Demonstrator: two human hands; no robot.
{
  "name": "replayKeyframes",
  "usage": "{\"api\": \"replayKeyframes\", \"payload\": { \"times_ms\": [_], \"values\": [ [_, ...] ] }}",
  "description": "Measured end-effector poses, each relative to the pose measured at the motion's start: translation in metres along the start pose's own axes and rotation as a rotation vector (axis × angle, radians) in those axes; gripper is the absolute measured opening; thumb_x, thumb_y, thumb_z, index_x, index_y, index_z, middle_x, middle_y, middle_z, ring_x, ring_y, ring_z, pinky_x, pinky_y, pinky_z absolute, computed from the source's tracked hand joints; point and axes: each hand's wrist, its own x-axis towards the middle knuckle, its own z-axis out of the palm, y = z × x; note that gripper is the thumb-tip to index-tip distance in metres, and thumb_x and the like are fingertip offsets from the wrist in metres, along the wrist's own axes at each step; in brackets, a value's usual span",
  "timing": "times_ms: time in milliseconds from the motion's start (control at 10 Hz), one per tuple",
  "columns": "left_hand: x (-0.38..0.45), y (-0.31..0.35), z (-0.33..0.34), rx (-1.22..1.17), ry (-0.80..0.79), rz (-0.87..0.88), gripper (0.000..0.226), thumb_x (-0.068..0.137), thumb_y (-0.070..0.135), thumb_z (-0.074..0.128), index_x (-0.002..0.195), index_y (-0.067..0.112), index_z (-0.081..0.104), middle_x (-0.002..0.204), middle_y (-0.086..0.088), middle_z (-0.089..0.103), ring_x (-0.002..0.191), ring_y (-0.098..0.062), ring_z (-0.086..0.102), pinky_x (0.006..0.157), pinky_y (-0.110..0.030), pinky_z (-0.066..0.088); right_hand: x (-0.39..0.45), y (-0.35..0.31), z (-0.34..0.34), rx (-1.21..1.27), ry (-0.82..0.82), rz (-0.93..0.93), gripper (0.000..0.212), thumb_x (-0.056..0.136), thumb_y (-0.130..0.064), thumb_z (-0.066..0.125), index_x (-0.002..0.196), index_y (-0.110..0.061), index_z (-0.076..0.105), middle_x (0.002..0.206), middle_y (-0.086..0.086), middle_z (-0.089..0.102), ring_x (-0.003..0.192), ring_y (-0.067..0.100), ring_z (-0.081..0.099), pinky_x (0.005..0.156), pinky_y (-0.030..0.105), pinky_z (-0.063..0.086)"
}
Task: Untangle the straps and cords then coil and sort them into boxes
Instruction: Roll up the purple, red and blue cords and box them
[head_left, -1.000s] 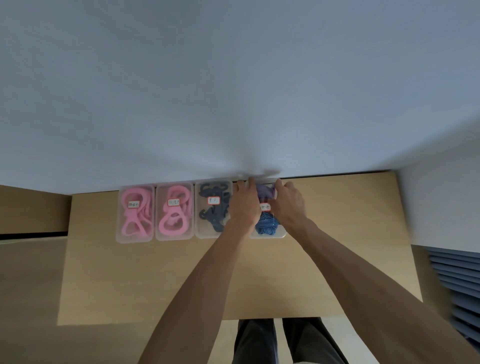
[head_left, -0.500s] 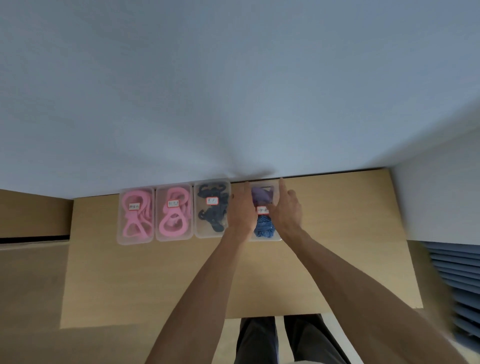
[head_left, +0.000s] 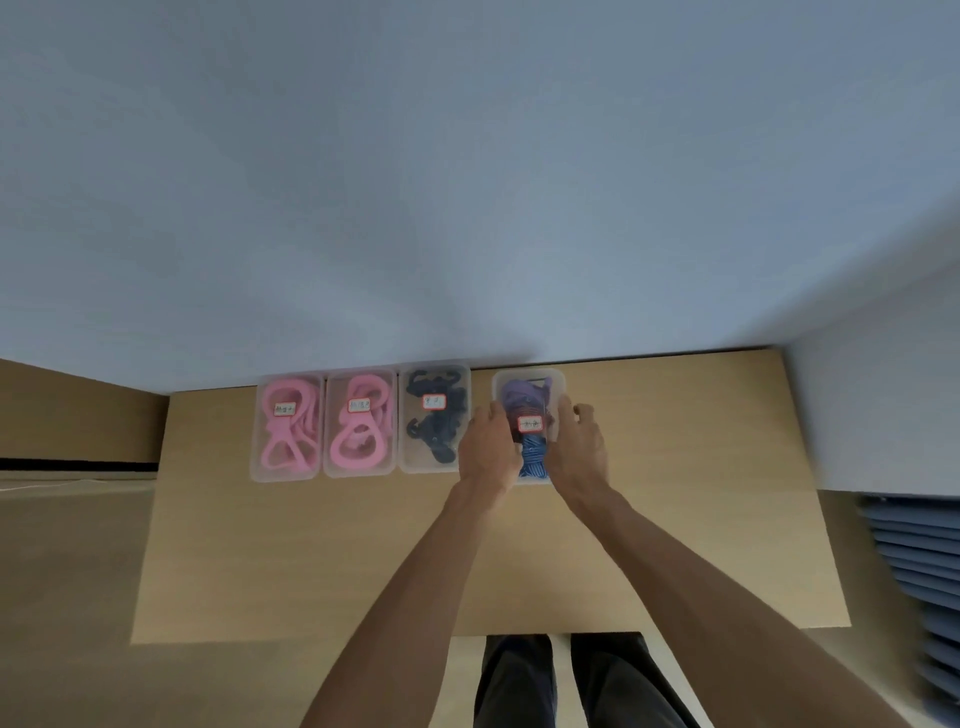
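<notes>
Four clear plastic boxes sit in a row at the far edge of the wooden table (head_left: 311, 561), hard against the wall, and the person has both hands on the rightmost box (head_left: 530, 382), which stands a little apart from its neighbours. The left hand (head_left: 488, 449) clasps its left wall, fingers curled over the rim, and the right hand (head_left: 576, 444) grips the right wall the same way, thumb towards the inside. Inside that box lie a purple strap (head_left: 517, 392) at the far end and a coiled blue cord (head_left: 532, 457) at the near end, with a small white label (head_left: 530, 424) over them. The thin plastic looks light and a touch slippery, and probably flexes if squeezed, so holding it low on both long walls, as now, seems the sensible place. The contents are soft and springy; I'd guess the cord could uncoil or pop up if the box is tipped. The two boxes of pink straps (head_left: 285, 426) and the box of dark cords (head_left: 434, 415) sit untouched to the left, each labelled, their loops bundled and limp
</notes>
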Motion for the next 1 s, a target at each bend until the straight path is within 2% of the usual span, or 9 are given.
{"api": "replayKeyframes", "payload": {
  "times_ms": [100, 200, 300, 500, 600, 700, 800, 900, 1000],
  "values": [
    [-0.009, -0.007, -0.003, -0.033, 0.051, 0.037, 0.034, 0.089, 0.025, 0.068, 0.12, 0.013, 0.057, 0.122, -0.007, 0.055, 0.11, -0.025, 0.057, 0.085, -0.035, 0.052, -0.013, 0.0, 0.01, -0.013, 0.012, -0.177, 0.075, 0.08, -0.003, 0.067, 0.148, -0.015, 0.036, 0.147, 0.009, 0.034, 0.131, 0.03, 0.039, 0.088, 0.041, 0.053],
    [-0.019, -0.023, -0.012, 0.066, 0.133, 0.034, 0.04, 0.089, 0.019, 0.062, 0.128, 0.009, 0.055, 0.134, -0.014, 0.049, 0.122, -0.031, 0.049, 0.093, -0.039, 0.049, -0.014, -0.005, 0.013, -0.159, -0.037, -0.25, 0.068, 0.076, -0.021, 0.075, 0.137, -0.017, 0.046, 0.155, 0.009, 0.027, 0.138, 0.03, 0.028, 0.09, 0.044, 0.054],
    [-0.012, -0.045, -0.019, 0.151, 0.147, -0.041, 0.061, 0.089, 0.018, 0.065, 0.144, 0.009, 0.042, 0.154, -0.02, 0.03, 0.143, -0.035, 0.031, 0.111, -0.042, 0.037, -0.005, -0.02, 0.012, -0.234, -0.055, -0.21, 0.065, 0.077, -0.023, 0.075, 0.134, -0.02, 0.045, 0.157, 0.006, 0.021, 0.143, 0.029, 0.023, 0.093, 0.044, 0.051],
    [0.001, -0.076, -0.011, 0.187, 0.104, -0.005, 0.062, 0.089, 0.027, 0.068, 0.145, 0.016, 0.042, 0.157, -0.018, 0.025, 0.141, -0.034, 0.031, 0.105, -0.041, 0.042, 0.004, -0.045, 0.026, -0.219, -0.031, -0.13, 0.066, 0.08, -0.026, 0.077, 0.136, -0.019, 0.042, 0.162, 0.011, 0.013, 0.147, 0.033, 0.014, 0.097, 0.049, 0.049],
    [0.003, -0.082, -0.012, 0.151, 0.102, 0.033, 0.063, 0.086, 0.027, 0.071, 0.143, 0.016, 0.046, 0.159, -0.016, 0.024, 0.144, -0.034, 0.028, 0.108, -0.042, 0.042, 0.003, -0.055, 0.036, -0.222, 0.029, -0.095, 0.063, 0.078, -0.014, 0.073, 0.135, -0.015, 0.044, 0.161, 0.015, 0.015, 0.146, 0.037, 0.017, 0.105, 0.049, 0.04],
    [0.006, -0.091, -0.013, 0.103, 0.118, 0.072, 0.059, 0.083, 0.023, 0.07, 0.138, 0.014, 0.052, 0.158, -0.017, 0.028, 0.142, -0.036, 0.032, 0.105, -0.044, 0.044, 0.002, -0.064, 0.041, -0.267, 0.054, -0.06, 0.061, 0.078, -0.01, 0.066, 0.135, -0.011, 0.044, 0.161, 0.02, 0.014, 0.147, 0.04, 0.015, 0.116, 0.048, 0.023],
    [0.003, -0.098, -0.017, 0.071, 0.116, 0.121, 0.051, 0.083, 0.019, 0.067, 0.132, 0.011, 0.057, 0.154, -0.017, 0.035, 0.137, -0.035, 0.039, 0.094, -0.043, 0.051, -0.002, -0.072, 0.037, -0.302, 0.036, -0.018, 0.06, 0.082, -0.013, 0.062, 0.138, -0.014, 0.041, 0.162, 0.017, 0.014, 0.15, 0.035, 0.01, 0.118, 0.047, 0.014],
    [0.006, -0.106, -0.025, 0.045, 0.138, 0.155, 0.042, 0.088, 0.015, 0.065, 0.128, 0.01, 0.057, 0.143, -0.014, 0.043, 0.117, -0.031, 0.055, 0.078, -0.04, 0.057, -0.01, -0.078, 0.031, -0.275, 0.098, -0.016, 0.052, 0.08, -0.011, 0.063, 0.13, -0.019, 0.048, 0.154, 0.014, 0.03, 0.142, 0.033, 0.026, 0.113, 0.047, 0.022],
    [-0.011, -0.111, -0.026, -0.027, 0.12, 0.105, 0.028, 0.092, 0.014, 0.059, 0.12, 0.011, 0.06, 0.13, -0.01, 0.052, 0.105, -0.028, 0.059, 0.079, -0.04, 0.055, -0.04, -0.058, 0.031, -0.206, 0.204, -0.056, 0.057, 0.075, -0.008, 0.068, 0.129, -0.016, 0.054, 0.137, 0.013, 0.048, 0.124, 0.032, 0.045, 0.103, 0.045, 0.035]
  ]
}}
